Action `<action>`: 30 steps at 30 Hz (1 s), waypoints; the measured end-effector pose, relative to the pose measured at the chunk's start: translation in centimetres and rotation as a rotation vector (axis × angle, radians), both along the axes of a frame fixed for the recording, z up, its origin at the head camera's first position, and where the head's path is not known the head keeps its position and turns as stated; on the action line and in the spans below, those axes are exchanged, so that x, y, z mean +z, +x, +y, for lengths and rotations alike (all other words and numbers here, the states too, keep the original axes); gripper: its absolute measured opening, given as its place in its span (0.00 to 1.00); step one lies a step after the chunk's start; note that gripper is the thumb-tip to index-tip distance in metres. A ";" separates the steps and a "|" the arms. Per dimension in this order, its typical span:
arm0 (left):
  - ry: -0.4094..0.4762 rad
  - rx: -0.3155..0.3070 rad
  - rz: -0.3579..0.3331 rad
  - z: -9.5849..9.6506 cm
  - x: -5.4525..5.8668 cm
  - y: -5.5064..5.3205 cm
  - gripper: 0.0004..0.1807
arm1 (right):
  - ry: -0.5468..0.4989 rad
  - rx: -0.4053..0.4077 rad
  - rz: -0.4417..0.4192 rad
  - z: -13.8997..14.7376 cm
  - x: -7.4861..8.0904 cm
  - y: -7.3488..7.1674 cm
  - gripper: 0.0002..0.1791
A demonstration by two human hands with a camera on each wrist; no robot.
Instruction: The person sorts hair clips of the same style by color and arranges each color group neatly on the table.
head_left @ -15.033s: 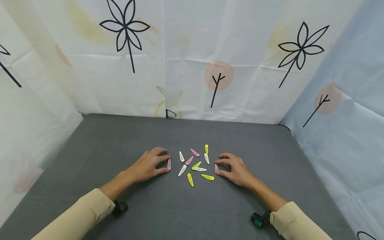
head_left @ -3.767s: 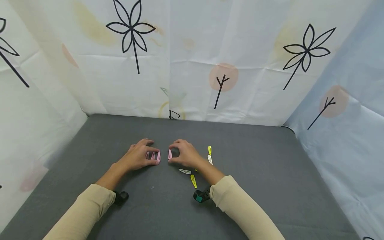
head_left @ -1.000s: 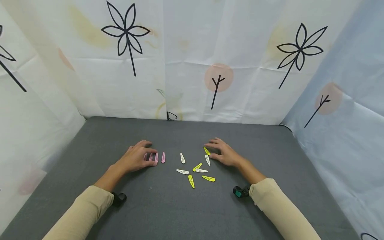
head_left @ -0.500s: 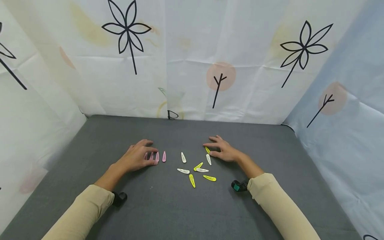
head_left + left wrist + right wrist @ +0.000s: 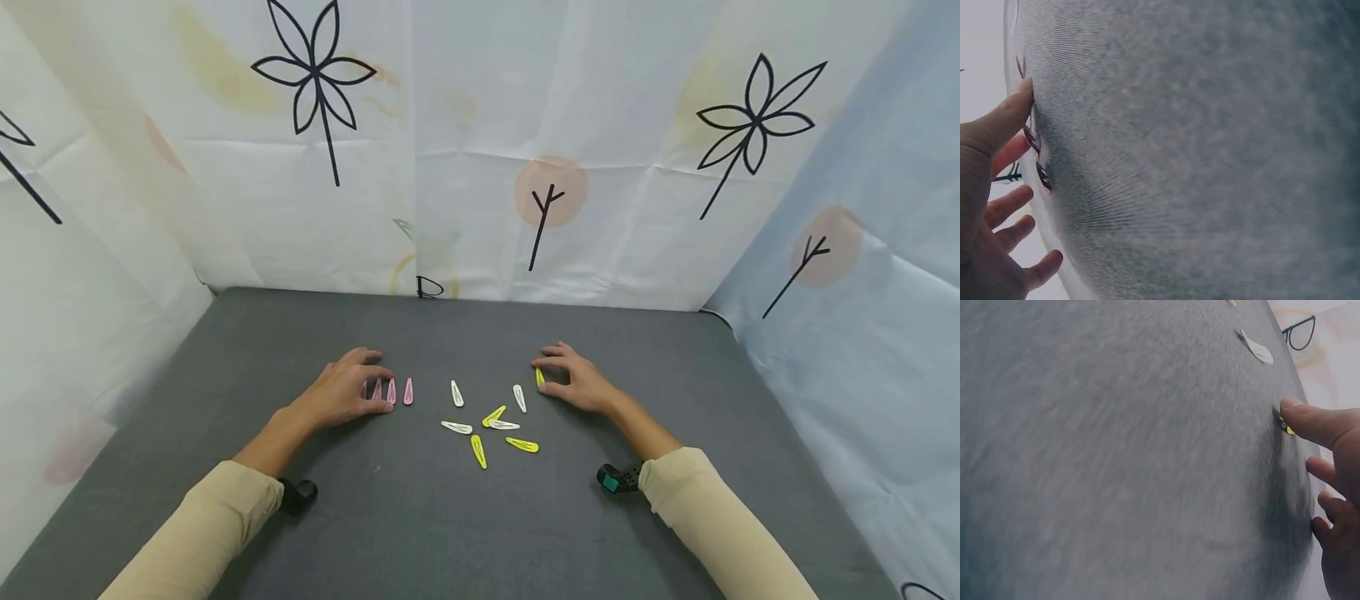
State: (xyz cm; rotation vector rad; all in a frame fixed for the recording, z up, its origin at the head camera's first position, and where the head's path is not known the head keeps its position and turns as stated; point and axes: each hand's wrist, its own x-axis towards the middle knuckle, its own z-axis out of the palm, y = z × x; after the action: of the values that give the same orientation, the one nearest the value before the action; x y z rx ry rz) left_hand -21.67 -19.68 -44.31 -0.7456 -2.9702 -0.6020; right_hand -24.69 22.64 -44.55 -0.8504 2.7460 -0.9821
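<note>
Pink snap hair clips stand in a row at the left of the head view. My left hand (image 5: 347, 390) lies over part of this row, thumb and index finger at the two ends of one pink hair clip (image 5: 392, 392). Another pink clip (image 5: 408, 392) lies just right of those fingertips. My right hand (image 5: 581, 381) pinches a yellow hair clip (image 5: 539, 377) between thumb and index finger. A white hair clip (image 5: 520, 398) lies left of that thumb. In the right wrist view the thumb mostly hides the yellow clip (image 5: 1289, 430).
Between the hands lie loose clips: a white clip (image 5: 457, 393), another white clip (image 5: 457, 427), a yellow clip (image 5: 478, 452) and a yellow clip (image 5: 522, 445). One white clip (image 5: 504, 425) touches a yellow clip (image 5: 492, 415). Patterned cloth (image 5: 480, 167) walls the grey table (image 5: 420, 517).
My right hand has shifted right with the yellow clip, away from the white clip beside it. Earlier, scattered pink clips were brought into the left row. My left hand has stayed put this last second.
</note>
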 end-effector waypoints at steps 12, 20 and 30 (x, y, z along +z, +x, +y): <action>0.039 -0.063 0.048 1.4 1.2 0.6 0.31 | -0.056 -0.024 0.019 0.6 -0.5 0.3 0.24; 0.006 -0.212 0.168 5.8 1.6 2.8 0.30 | -0.090 -0.041 0.007 0.5 -0.7 0.3 0.24; 0.005 -0.382 0.110 10.0 0.1 4.7 0.24 | -0.096 -0.063 -0.017 0.6 -0.8 0.6 0.23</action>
State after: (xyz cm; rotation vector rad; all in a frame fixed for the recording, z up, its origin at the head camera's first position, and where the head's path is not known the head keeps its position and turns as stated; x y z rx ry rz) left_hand -16.98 -9.72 -44.16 -1.3142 -2.7398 -0.5582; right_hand -24.10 23.26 -45.32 -0.7694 2.7461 -1.1354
